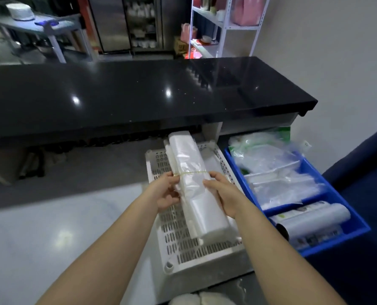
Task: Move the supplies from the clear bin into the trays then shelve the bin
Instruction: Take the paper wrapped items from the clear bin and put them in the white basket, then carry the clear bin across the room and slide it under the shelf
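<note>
The bundle of plastic bags (194, 183) sits in the lower middle of the frame, held lengthwise over the white slotted tray (161, 227), with a thin rubber band (192, 172) cinched round it about halfway along. The left hand (166, 194) pinches its left edge just under the band, fingers curled shut on the film; the right hand (223, 194) cups the opposite side, fingers wrapped round it too. From where I stand the bundle looks light, soft and floppy, and the glossy film is likely slippery, so it would probably sag or slide if taken by one end. The banded waist, where both hands already are, seems the safest place to hold it; a grip from beneath would keep the loose ends from drooping.

To the right of the frame a blue tray (359, 225) with dividers already carries clear bags and a couple of rolls (315, 219). I cannot see the clear bin anywhere. Both trays rest low, beneath a shiny black counter (139, 95) that spans the middle of the frame. The floor at lower left is pale, polished tile. White metal shelving (225, 27) stands at upper right against a plain wall, with a glass-fronted cabinet to its left.
</note>
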`<state>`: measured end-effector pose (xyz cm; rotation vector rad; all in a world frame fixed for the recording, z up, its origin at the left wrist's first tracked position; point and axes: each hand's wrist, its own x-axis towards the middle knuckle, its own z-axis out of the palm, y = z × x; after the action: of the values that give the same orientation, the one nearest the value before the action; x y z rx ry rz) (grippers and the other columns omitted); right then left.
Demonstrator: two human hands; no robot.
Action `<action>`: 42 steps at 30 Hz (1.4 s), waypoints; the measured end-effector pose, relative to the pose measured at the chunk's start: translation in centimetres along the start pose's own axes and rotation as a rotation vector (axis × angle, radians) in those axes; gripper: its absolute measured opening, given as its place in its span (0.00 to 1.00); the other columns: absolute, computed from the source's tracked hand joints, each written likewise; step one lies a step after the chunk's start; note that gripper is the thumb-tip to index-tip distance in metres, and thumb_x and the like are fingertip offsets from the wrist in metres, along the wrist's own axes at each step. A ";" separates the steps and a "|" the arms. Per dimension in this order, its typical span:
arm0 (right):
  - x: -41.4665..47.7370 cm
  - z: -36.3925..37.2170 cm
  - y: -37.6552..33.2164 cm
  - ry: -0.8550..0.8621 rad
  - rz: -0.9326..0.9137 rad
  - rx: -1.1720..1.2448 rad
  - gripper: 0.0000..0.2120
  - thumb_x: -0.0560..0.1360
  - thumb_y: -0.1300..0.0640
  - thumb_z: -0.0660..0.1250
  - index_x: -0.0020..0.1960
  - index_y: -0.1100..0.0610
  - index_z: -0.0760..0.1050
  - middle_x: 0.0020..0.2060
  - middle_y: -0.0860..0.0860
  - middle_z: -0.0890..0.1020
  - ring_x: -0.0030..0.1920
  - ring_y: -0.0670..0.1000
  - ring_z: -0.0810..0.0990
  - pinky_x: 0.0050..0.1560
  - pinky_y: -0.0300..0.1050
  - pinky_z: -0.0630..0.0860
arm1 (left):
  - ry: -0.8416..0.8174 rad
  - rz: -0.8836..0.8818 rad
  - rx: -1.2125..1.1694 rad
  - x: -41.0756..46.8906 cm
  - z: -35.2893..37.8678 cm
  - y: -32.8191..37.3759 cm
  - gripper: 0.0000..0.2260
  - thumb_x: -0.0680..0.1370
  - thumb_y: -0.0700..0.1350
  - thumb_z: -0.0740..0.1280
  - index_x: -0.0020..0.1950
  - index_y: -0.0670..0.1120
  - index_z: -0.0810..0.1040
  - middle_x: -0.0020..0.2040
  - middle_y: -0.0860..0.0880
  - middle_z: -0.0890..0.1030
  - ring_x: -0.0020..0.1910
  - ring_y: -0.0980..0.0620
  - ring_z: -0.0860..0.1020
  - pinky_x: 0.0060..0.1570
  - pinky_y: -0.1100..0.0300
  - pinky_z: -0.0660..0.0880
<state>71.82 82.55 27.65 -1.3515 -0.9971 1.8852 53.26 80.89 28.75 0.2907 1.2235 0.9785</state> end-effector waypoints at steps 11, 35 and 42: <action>1.3 2.0 1.7 -0.094 0.127 -0.190 0.18 0.71 0.65 0.69 0.57 0.53 0.70 0.45 0.59 0.83 0.38 0.57 0.81 0.41 0.53 0.80 | 0.632 0.529 0.650 -3.4 -2.0 -0.5 0.14 0.71 0.39 0.69 0.55 0.50 0.78 0.45 0.53 0.79 0.41 0.54 0.79 0.38 0.59 0.77; -0.6 1.5 -5.7 -0.117 -0.991 -1.470 0.16 0.74 0.51 0.67 0.61 0.50 0.73 0.57 0.50 0.76 0.59 0.55 0.70 0.57 0.51 0.67 | 1.045 0.679 1.715 -7.9 3.6 -1.7 0.20 0.74 0.44 0.63 0.66 0.52 0.70 0.60 0.49 0.74 0.58 0.45 0.70 0.54 0.50 0.65; -5.8 10.6 -8.5 -0.185 -1.385 -1.495 0.18 0.75 0.52 0.66 0.64 0.51 0.72 0.56 0.50 0.77 0.57 0.55 0.71 0.53 0.50 0.69 | 1.305 0.678 1.630 -16.5 -1.4 -0.4 0.18 0.75 0.46 0.65 0.65 0.52 0.71 0.60 0.49 0.73 0.59 0.45 0.70 0.56 0.50 0.64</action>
<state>63.78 80.00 39.81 -0.5043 -2.6465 -0.0004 52.03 67.80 38.79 1.5662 3.1121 0.3499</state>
